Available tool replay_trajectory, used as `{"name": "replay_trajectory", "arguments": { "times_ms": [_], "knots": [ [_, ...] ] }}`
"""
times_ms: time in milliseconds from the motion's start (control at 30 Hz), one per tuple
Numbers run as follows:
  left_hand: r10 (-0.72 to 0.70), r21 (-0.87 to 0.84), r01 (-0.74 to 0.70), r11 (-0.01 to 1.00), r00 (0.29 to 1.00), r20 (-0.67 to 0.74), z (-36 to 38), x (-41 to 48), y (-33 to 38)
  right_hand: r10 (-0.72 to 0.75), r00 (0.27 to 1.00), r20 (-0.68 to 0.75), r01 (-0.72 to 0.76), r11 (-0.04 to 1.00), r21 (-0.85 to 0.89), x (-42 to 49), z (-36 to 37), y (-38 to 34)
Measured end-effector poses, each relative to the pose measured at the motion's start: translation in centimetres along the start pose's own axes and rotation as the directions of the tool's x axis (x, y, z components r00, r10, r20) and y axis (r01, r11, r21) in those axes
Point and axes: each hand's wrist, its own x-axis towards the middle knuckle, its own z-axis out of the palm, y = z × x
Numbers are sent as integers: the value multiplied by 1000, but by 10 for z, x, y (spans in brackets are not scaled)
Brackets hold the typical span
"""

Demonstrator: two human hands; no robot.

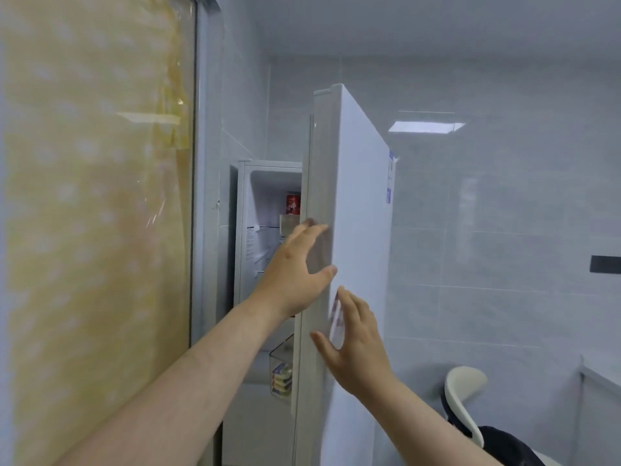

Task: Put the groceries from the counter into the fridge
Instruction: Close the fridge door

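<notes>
The white fridge [242,230] stands ahead with its door [356,196] partly swung out toward me. My left hand [295,270] is on the door's edge, fingers on the inner side and thumb on the outer face. My right hand [356,344] lies flat against the outer face lower down, fingers straight. Inside, a red can [293,204] stands on the top shelf. Yellow packets [281,381] sit in a clear door bin [279,354].
A glass panel with yellow patterned film [97,213] fills the left side. Grey tiled walls surround the fridge. A white chair [462,398] stands at the lower right, with a dark object beside it and a counter edge [601,375] at far right.
</notes>
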Motion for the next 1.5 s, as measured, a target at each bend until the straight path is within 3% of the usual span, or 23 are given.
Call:
{"name": "replay_trajectory", "arguments": {
  "times_ms": [267,433,700,1000,1167,1300,1500],
  "knots": [
    [-64,-29,60,998,984,-168,-10,11,-54,-141,986,86,139,990,22,47,19,17],
    [-198,-138,170,976,955,-222,-24,26,-85,-105,993,63,107,994,-34,98,36,47],
    [-371,-222,315,923,880,-297,-41,73,-156,-184,980,80,196,966,-169,169,66,89],
    [-385,-182,341,922,850,-360,-26,94,-199,-263,951,161,298,921,-253,215,105,125],
    [-360,-104,347,932,857,-368,-27,100,-213,-292,952,86,305,909,-285,228,125,147],
    [-361,-36,366,930,887,-288,-28,100,-238,-370,929,6,351,877,-329,234,139,155],
    [-403,35,427,904,875,-268,-27,111,-270,-424,903,-69,367,846,-387,240,159,167]
  ]
}}
